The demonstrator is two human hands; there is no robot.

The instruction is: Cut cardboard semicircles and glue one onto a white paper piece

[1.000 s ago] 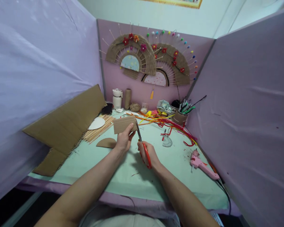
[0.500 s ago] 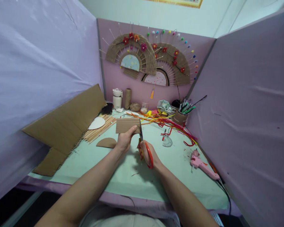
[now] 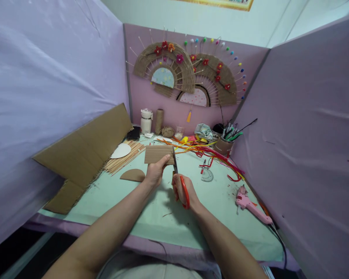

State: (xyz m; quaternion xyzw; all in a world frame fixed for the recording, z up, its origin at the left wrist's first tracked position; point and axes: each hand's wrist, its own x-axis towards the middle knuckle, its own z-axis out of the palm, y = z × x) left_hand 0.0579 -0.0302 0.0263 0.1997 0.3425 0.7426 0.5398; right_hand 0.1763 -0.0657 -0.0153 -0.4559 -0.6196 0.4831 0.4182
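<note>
Held up over the table, a small rectangular piece of cardboard (image 3: 157,154) is pinched in my left hand (image 3: 157,172), thumb on its near face. My right hand (image 3: 184,188) is wrapped round the red handles of a pair of scissors (image 3: 186,193). Their blades point away from me and lie along the right edge of the cardboard. Part of the blades is hidden by the cardboard and my fingers. Just left of my left wrist, a cardboard half-disc (image 3: 132,175) lies flat on the table.
A large folded cardboard sheet (image 3: 87,151) leans at the left beside thin wooden sticks (image 3: 125,158) and a white paper oval (image 3: 120,150). Coloured pipe cleaners (image 3: 192,146) lie at the back. To the right are a protractor (image 3: 207,175) and a pink glue gun (image 3: 251,205) with its cable.
The scissor handles have come closer together in my right hand, the blades still at the cardboard's right edge. The whole view has shifted slightly.
</note>
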